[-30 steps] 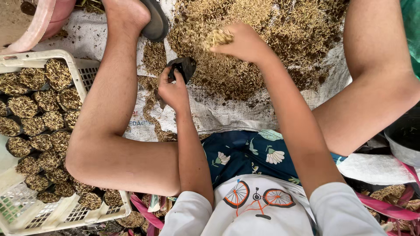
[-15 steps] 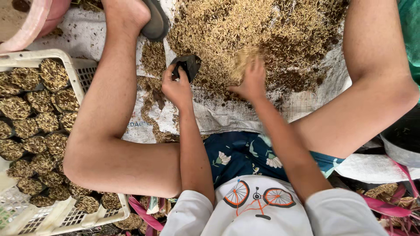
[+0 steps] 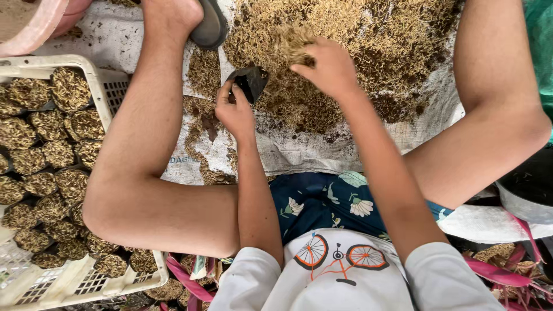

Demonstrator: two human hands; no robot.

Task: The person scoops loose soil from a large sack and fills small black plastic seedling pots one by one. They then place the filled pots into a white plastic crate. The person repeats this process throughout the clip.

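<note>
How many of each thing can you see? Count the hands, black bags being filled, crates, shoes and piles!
Hands: 2, left hand and right hand
Small black bag, in the left hand: 1
Husk tuft, in the right hand: 1
Husk pile: 1
White crate: 1
Dark sandal: 1
Total: 7

The husk pile (image 3: 368, 52) lies on the sack sheet (image 3: 299, 152); the crate (image 3: 34, 276) of filled bags (image 3: 69, 89) sits off its left edge.
</note>
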